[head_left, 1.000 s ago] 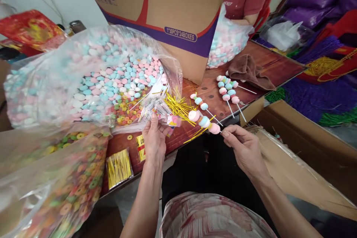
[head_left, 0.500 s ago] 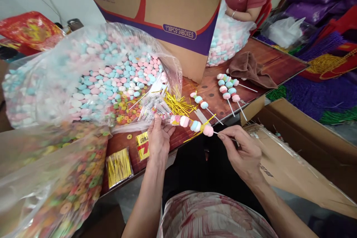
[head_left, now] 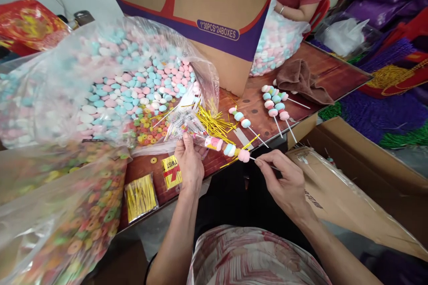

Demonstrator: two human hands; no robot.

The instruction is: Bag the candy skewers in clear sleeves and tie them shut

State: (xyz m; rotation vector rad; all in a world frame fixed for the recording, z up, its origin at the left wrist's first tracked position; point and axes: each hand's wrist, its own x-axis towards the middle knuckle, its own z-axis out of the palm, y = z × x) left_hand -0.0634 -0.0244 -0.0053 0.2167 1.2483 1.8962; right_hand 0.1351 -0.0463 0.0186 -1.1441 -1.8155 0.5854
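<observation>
My right hand (head_left: 284,178) pinches the stick end of a candy skewer (head_left: 230,149) with pink, blue and pink sweets on it. The skewer's tip enters a small clear printed wrapper bag (head_left: 189,127) that my left hand (head_left: 190,162) holds by its open end, at the near edge of the brown table (head_left: 331,73). Loose gold twist ties (head_left: 214,124) lie just behind the bag.
A big plastic sack of pink, blue and white sweets (head_left: 110,84) fills the left. A sack of coloured ring candy (head_left: 67,213) lies near left. Finished skewers (head_left: 276,104), a brown cloth (head_left: 302,82), a tall carton (head_left: 207,13), an open box (head_left: 361,187) at right. Another person sits behind.
My right hand has pushed the skewer leftward, so its tip has gone from free air into the wrapper bag held by my left hand. The camera tilted slightly.
</observation>
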